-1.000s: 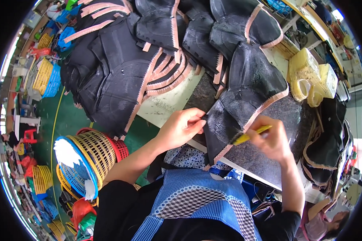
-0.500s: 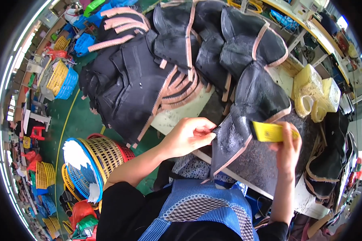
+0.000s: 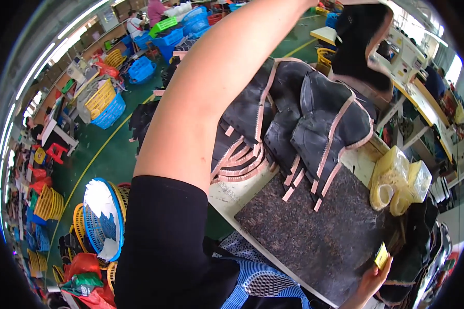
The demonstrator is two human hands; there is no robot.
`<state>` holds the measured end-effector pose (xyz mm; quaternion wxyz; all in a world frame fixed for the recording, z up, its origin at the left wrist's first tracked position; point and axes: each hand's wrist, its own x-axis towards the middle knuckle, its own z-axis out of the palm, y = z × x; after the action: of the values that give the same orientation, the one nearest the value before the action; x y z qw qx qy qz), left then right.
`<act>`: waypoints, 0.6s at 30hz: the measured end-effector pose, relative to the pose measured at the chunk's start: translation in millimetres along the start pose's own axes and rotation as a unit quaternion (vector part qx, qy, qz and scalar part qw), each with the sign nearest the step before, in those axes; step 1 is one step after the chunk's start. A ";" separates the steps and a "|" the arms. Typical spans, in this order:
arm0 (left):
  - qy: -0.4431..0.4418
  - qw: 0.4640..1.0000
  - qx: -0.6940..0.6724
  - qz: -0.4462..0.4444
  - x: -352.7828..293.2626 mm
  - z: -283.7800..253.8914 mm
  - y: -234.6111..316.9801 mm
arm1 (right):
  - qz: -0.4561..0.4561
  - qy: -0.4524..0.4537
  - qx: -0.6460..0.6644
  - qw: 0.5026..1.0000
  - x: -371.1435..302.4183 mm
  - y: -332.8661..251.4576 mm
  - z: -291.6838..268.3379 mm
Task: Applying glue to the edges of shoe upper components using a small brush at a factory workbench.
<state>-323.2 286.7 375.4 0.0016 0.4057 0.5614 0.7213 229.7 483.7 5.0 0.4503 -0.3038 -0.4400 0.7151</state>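
Note:
My left arm reaches far up across the view, and its hand [image 3: 312, 2] is mostly cut off by the top edge. From there a black boot-upper-shaped piece [image 3: 361, 44] with a pinkish edge hangs in the air at the upper right, held by that hand. My right hand [image 3: 375, 278], low at the right, is closed round a yellow-handled brush [image 3: 381, 256]; the bristles are hard to see. Several similar black pieces [image 3: 322, 103] with pink notched edge strips lie overlapped beyond a dark speckled board [image 3: 304, 226]. My left arm hides part of the pile.
Yellowed plastic containers [image 3: 392, 172] stand on the right of the table, with more black pieces [image 3: 417, 252] below them. At the left, a blue-rimmed basket [image 3: 119, 221] holds white scraps. Stacked baskets [image 3: 102, 103] stand on the green floor. A sewing machine [image 3: 404, 59] is at the far right.
The black piece under the brush has left the board; my left hand has swung up and away with a black piece. My right hand has drawn down and right, keeping the brush.

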 end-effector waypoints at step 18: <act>0.294 0.925 0.220 -0.094 -348.8 -95.3 -257.3 | 0.122 -0.273 0.026 0.954 16.9 -0.7 225.2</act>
<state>-261.9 145.1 -40.7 -0.1849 0.1110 0.7165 0.6634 36.0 419.1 101.4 0.2302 -0.1367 -0.4874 0.8311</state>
